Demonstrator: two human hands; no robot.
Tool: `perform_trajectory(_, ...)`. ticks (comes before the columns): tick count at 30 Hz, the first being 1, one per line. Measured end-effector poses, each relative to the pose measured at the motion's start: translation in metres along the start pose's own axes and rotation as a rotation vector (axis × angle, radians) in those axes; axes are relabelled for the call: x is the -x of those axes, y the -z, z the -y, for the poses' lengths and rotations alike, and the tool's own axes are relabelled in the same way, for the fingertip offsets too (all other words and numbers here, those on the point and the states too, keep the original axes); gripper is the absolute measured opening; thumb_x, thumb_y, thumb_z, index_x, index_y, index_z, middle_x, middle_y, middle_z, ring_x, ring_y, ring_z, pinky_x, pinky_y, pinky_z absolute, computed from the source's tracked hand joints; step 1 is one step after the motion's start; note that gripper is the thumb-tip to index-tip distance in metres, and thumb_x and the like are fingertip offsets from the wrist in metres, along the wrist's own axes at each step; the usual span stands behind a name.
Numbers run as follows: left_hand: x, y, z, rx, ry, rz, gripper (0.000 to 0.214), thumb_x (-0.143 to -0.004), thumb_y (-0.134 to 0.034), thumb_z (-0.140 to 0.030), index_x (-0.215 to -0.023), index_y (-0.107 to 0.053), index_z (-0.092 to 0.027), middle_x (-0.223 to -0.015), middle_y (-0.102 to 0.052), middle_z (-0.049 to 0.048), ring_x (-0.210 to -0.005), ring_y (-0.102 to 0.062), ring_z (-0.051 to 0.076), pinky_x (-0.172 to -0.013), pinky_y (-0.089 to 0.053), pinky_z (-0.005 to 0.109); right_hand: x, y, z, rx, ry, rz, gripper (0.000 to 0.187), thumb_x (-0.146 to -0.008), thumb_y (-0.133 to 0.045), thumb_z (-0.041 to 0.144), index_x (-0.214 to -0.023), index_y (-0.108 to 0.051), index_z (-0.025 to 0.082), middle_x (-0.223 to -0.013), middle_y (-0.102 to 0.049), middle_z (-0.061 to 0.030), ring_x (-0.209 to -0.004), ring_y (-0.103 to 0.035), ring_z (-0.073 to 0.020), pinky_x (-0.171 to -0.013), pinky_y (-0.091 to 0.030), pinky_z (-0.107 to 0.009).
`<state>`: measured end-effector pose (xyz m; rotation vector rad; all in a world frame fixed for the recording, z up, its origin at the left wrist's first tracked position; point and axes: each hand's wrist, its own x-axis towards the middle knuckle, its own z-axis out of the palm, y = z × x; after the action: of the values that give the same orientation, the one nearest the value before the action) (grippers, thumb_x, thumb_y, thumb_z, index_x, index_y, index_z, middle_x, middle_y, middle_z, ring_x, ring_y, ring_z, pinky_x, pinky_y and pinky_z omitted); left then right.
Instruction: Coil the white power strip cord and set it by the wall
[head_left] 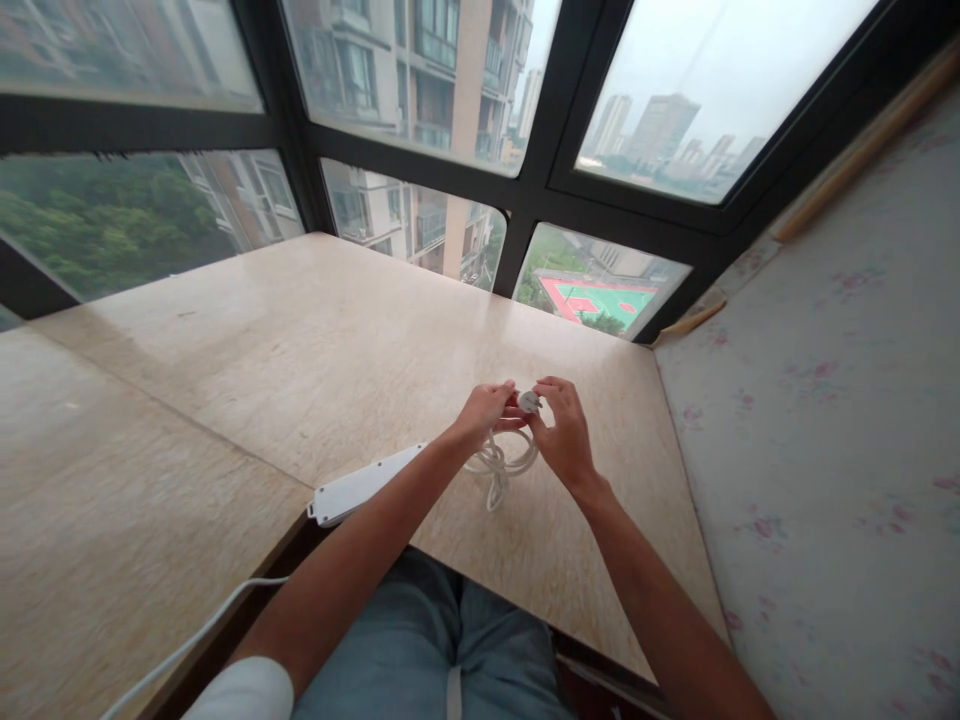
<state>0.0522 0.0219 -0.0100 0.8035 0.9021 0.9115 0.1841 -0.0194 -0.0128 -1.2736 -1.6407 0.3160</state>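
A white power plug [528, 402] with metal prongs pointing right is held between my two hands above the sill. My left hand [486, 412] is closed around the plug's back end, on the cord side. The fingers of my right hand [561, 432] pinch at the plug near its prongs. Below the hands lies a coiled white cord [498, 462], looped on the stone surface. A white power strip [364, 488] rests near the sill's front edge, partly hidden behind my left forearm.
The beige stone sill [225, 350] spreads wide to the left, with a seam across it. Dark-framed windows [525, 190] stand behind. A flowered papered wall [817, 450] bounds the right side. Another white cable [195, 635] runs over the front edge at lower left.
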Motion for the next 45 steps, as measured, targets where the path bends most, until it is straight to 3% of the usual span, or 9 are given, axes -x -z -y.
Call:
perform_trajectory(3, -0.001, 0.009, -0.001, -0.2, -0.098, -0.035, 0.033, -0.092, -0.049, -0.035, -0.07, -0.057, -0.012, -0.073, -0.064, 0.0069, -0.064, -0.063, 0.013, -0.062, -0.054, 0.027, 0.002, 0.004, -0.007, -0.282, -0.138, -0.127, 0.024, -0.074, -0.072, 0.028, -0.094, -0.061, 0.022, -0.099, -0.063, -0.0054, -0.092, -0.058, -0.0203, -0.082, -0.047, -0.037)
perform_trajectory(9, -0.001, 0.033, 0.0, -0.945, -0.415, -0.213, 0.035, -0.091, -0.042, -0.031, -0.067, -0.063, -0.016, -0.072, -0.067, 0.0052, -0.071, -0.06, 0.017, -0.071, -0.046, 0.029, 0.011, 0.015, -0.032, -0.741, -0.353, -0.495, 0.033, -0.064, -0.082, 0.037, -0.083, -0.061, 0.019, -0.082, -0.065, 0.0024, -0.073, -0.063, -0.0114, -0.079, -0.05, -0.032)
perform_trajectory(16, -0.002, 0.051, 0.003, -1.028, -0.395, -0.242, 0.033, -0.088, -0.043, -0.033, -0.069, -0.065, -0.018, -0.073, -0.068, 0.0046, -0.07, -0.06, 0.017, -0.067, -0.041, 0.027, 0.033, 0.034, -0.048, -0.995, -0.446, -0.625, 0.029, -0.058, -0.087, 0.025, -0.075, -0.065, 0.018, -0.075, -0.069, 0.0057, -0.071, -0.066, -0.0084, -0.081, -0.055, -0.028)
perform_trajectory(22, -0.014, 0.051, 0.018, -0.923, -0.394, -0.27, 0.04, -0.091, -0.039, -0.041, -0.069, -0.062, -0.017, -0.069, -0.067, 0.0052, -0.069, -0.063, 0.018, -0.069, -0.043, 0.029, 0.044, 0.037, -0.051, -1.091, -0.548, -0.597, 0.026, -0.059, -0.087, 0.02, -0.074, -0.065, 0.018, -0.074, -0.071, 0.0048, -0.073, -0.069, -0.0098, -0.079, -0.059, -0.028)
perform_trajectory(26, -0.006, 0.058, 0.024, -0.845, -0.437, -0.189, 0.052, -0.096, -0.025, -0.052, -0.091, -0.061, -0.016, -0.086, -0.07, 0.0078, -0.083, -0.066, 0.019, -0.079, -0.046, 0.031, 0.046, 0.044, -0.055, -1.069, -0.568, -0.534, 0.021, -0.066, -0.083, 0.021, -0.076, -0.065, 0.018, -0.077, -0.072, 0.0032, -0.077, -0.072, -0.0136, -0.078, -0.061, -0.032)
perform_trajectory(30, 0.024, 0.082, 0.022, -1.132, -0.444, -0.061, 0.06, -0.093, -0.026, -0.061, -0.122, -0.053, -0.015, -0.114, -0.067, 0.0129, -0.106, -0.062, 0.025, -0.091, -0.044, 0.039, 0.037, 0.057, -0.069, -1.099, -0.588, -0.563, 0.015, -0.07, -0.079, 0.016, -0.073, -0.065, 0.018, -0.075, -0.073, 0.0018, -0.081, -0.073, -0.0153, -0.079, -0.061, -0.032)
perform_trajectory(35, 0.056, 0.102, 0.038, -1.586, -0.568, 0.203, 0.08, -0.071, -0.064, -0.066, -0.132, -0.05, -0.016, -0.133, -0.056, 0.017, -0.12, -0.054, 0.032, -0.1, -0.041, 0.044, 0.017, 0.062, -0.099, -1.159, -0.783, -0.643, 0.017, -0.079, -0.066, 0.005, -0.067, -0.061, 0.016, -0.066, -0.07, 0.0014, -0.072, -0.071, -0.0114, -0.075, -0.061, -0.025)
perform_trajectory(39, 0.055, 0.107, 0.054, -1.706, -0.594, 0.132, 0.055, -0.085, -0.059, -0.044, -0.134, -0.049, -0.021, -0.131, -0.057, 0.0139, -0.114, -0.056, 0.028, -0.095, -0.045, 0.042, 0.005, 0.063, -0.126, -1.094, -1.012, -0.652, 0.025, -0.085, -0.055, 0.001, -0.065, -0.057, 0.016, -0.064, -0.066, 0.0003, -0.068, -0.069, -0.0104, -0.063, -0.06, -0.018)
perform_trajectory(45, 0.048, 0.13, 0.044, -1.698, -0.577, -0.059, 0.049, -0.091, -0.05, -0.04, -0.137, -0.048, -0.024, -0.125, -0.061, 0.0113, -0.108, -0.059, 0.025, -0.092, -0.047, 0.039, 0.004, 0.083, -0.163, -0.982, -1.105, -0.694, 0.032, -0.086, -0.046, -0.004, -0.062, -0.048, 0.016, -0.057, -0.056, 0.0038, -0.049, -0.06, -0.0054, -0.043, -0.049, -0.008)
